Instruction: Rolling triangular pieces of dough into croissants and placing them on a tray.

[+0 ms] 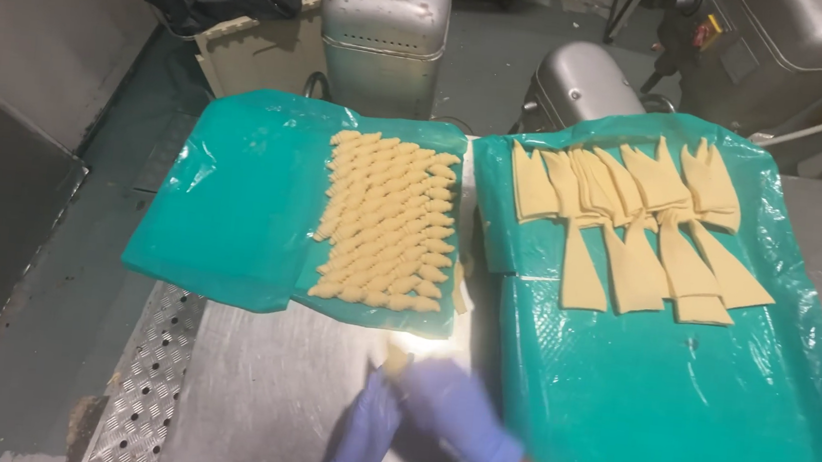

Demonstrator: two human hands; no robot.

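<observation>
Steel tabletop (275,389) with two green sheets (233,204), rolled pastries (387,224) and dough triangles (632,232); gloved left hand (360,442) and right hand (459,411), blurred, closed together around a dough piece (397,357).

A commercial bakery or pastry kitchen: brushed stainless-steel bench (275,389), heavy grey metal mixing machines (586,82) behind, teal plastic sheets (234,194) spread out, rows of small rolled dough pieces (387,224), long triangular cut dough strips (633,222), purple-gloved hands (433,424).
</observation>
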